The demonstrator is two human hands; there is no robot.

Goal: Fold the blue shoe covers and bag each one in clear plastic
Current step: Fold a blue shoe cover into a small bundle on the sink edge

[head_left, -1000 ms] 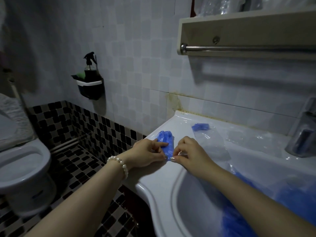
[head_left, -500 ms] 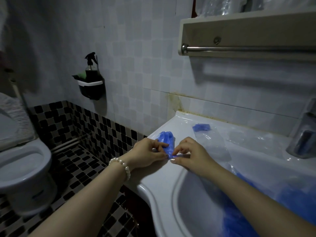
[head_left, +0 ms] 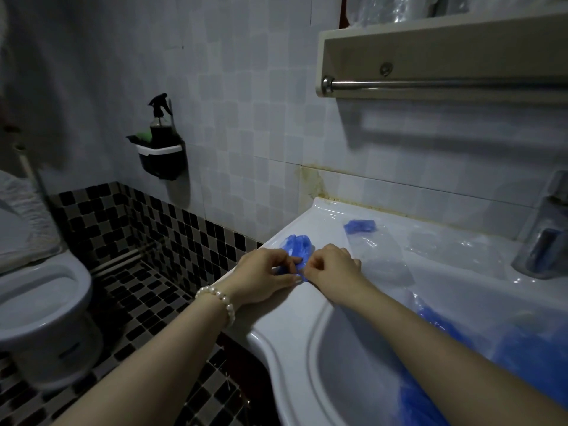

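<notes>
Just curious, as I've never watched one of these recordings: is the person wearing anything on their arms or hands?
Both forearms are bare, with no sleeves or gloves. The left hand has a white pearl-bead bracelet around its wrist; the right hand shows nothing worn. No rings are visible.
</notes>
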